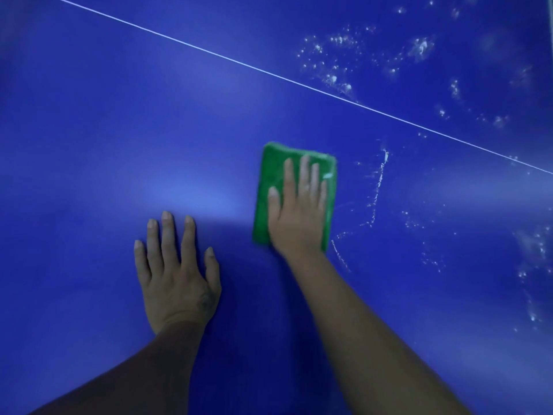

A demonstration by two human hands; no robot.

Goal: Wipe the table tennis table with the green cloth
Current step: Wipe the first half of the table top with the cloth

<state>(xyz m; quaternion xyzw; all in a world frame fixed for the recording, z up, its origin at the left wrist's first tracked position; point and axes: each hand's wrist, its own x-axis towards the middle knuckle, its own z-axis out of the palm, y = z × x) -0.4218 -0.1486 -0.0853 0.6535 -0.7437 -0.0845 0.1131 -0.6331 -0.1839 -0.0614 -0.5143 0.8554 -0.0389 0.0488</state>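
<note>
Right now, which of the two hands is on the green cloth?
The right hand, lying flat with straight fingers on the green cloth. The left hand rests flat on the bare blue table, touching no cloth.

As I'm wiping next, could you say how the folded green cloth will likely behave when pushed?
Probably soft and floppy: the green cloth lies folded flat under the right hand. It likely glides easily over the smooth, droplet-speckled table tennis table.

Left grip point(176, 274) flat, fingers spread, right grip point(299, 211) flat, fingers straight
</note>
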